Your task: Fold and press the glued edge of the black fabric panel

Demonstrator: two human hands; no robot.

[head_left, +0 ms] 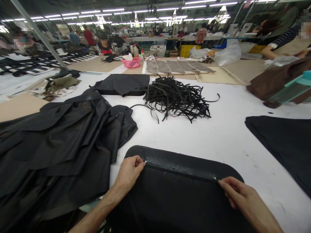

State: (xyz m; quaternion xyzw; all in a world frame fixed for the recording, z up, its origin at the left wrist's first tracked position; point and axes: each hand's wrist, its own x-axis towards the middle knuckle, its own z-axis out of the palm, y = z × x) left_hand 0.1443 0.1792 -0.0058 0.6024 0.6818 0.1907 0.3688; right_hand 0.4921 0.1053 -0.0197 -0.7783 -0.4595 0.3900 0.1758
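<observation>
Head view looks down on a white surface (225,136); a black panel with rounded corners (179,197) lies at its near edge, directly in front of the person; a thin black strip (179,170) runs across the panel just below its far edge, with a small white tip at each end; the band of panel beyond the strip looks speckled and glossy. The left hand (128,173) sits at the strip's left end, its fingers (139,161) closed together in a pinch on that end; the right hand (243,200) reaches in from the lower right, its fingers (224,185) lying close together with the tips at the strip's right end; whether they grip it or only press on it I cannot tell.

A heap of black fabric (60,145) spreads over the left side, its edge near the left hand; farther off lies a tangle of black strips (175,98), and just left of it a folded black piece (123,84); another black sheet (284,145) lies at the right, well apart from the panel; a pink bowl (132,62) stands far back.
</observation>
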